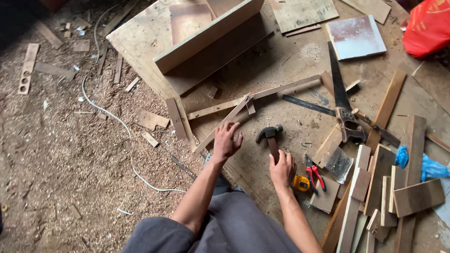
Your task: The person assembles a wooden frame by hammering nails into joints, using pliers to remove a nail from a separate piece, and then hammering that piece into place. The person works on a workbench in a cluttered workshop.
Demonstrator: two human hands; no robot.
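**Two hands at a slat joint, hammer held in the right**

The right hand is closed around the wooden handle of a claw hammer. The left hand is spread open, fingers down, resting on a thin wooden slat; it grips nothing.

Containers: one open-fronted plywood box lies on the board behind the work. Its interior is in shadow and contents cannot be determined.

Count: one hammer, one handsaw, one pair of red-handled pliers, one yellow tape measure just beside the right hand, one white cable trailing over the sawdust-covered floor. Two long slats meet at a joint above the left hand: the one under the hand, and a second slat.

Orientation: the hammer's long axis runs near-vertical in the frame, handle toward the person, dark metal head away from them and lying crosswise, above the right hand and right of the left. It sits over the plywood board, just right of the slat. The slat under the left hand runs diagonally from lower left up to the right; the second slat runs from left up to the right, more nearly level.

Offcuts are stacked at right. A blue plastic bag lies among them.
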